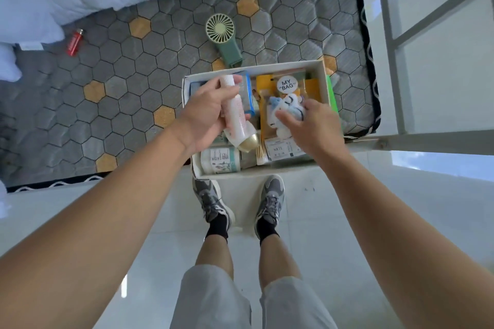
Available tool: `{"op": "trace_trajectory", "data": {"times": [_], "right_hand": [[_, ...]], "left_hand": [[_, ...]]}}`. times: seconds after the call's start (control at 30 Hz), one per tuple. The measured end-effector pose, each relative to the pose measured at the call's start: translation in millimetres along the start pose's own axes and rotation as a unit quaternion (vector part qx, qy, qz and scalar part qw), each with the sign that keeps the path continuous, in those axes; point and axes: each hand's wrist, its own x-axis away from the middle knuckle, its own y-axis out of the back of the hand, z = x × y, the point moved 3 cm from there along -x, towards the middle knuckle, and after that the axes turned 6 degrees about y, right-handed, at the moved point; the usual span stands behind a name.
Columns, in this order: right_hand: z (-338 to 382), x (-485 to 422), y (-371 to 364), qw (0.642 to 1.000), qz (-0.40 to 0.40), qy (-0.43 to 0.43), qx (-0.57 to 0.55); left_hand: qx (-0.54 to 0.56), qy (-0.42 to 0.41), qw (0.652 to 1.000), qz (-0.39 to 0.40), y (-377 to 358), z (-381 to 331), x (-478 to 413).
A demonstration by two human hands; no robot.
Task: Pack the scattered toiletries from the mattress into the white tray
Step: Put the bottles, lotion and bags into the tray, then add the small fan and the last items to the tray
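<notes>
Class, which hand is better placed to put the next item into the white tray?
Left: the left hand grips the pink bottle right over the white tray; the right hand holds a plush toy lying inside.

**Grey honeycomb, yellow flecks**

The mattress [160, 43] is grey, quilted in dark-lined hexagons with scattered yellow ones. Its edge is black with a white wavy line. At twelve o'clock of the white tray [254, 171] is a fan [220, 28], pale green head, darker green handle. A red lighter [74, 42] shows at ten o'clock. The bottle [238, 117] is pale pink, gold-capped; the plush toy [286, 107] is blue and white.
</notes>
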Motion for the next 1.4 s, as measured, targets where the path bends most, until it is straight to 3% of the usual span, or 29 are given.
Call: {"op": "trace_trajectory", "data": {"times": [0.07,0.13,0.23,0.3,0.37,0.43,0.5,0.57,0.63,0.7,0.9,1.03,1.17,1.4], "right_hand": [[-1,9,4,0.993,-0.081,0.003,0.083],[0,16,4,0.989,-0.132,0.019,0.069],[6,24,0,0.968,-0.209,0.133,0.046],[13,28,-8,0.967,-0.154,0.202,-0.002],[23,32,-28,0.971,-0.012,0.236,-0.021],[27,35,-48,0.967,0.062,0.249,0.004],[30,34,-61,0.969,0.052,0.241,0.022],[33,33,-68,0.972,0.031,0.23,0.026],[39,32,-69,0.975,0.01,0.215,0.047],[43,31,-71,0.976,-0.005,0.207,0.063],[52,22,-76,0.969,0.005,0.217,0.119],[55,12,-68,0.971,0.003,0.222,0.091],[52,5,-47,0.971,-0.086,0.218,0.057],[41,-28,2,0.964,-0.198,0.173,-0.031]], "left_hand": [[-0.001,-0.003,0.999,-0.036,10,7,5],[0.015,-0.002,0.995,-0.096,20,14,11],[0.059,0.01,0.982,-0.179,34,30,19],[0.102,0.035,0.974,-0.201,39,44,23],[0.116,0.052,0.97,-0.208,40,55,26],[0.106,0.045,0.971,-0.208,40,61,26],[0.049,0.03,0.974,-0.218,42,64,27],[-0.166,-0.025,0.952,-0.255,51,62,27],[-0.415,-0.121,0.857,-0.281,56,59,26],[-0.498,-0.19,0.796,-0.287,60,58,24],[-0.565,-0.215,0.749,-0.271,68,57,7],[-0.541,-0.25,0.762,-0.254,65,44,3],[-0.503,-0.295,0.756,-0.298,65,13,-12],[-0.549,-0.319,0.721,-0.279,30,-46,-71]]}}
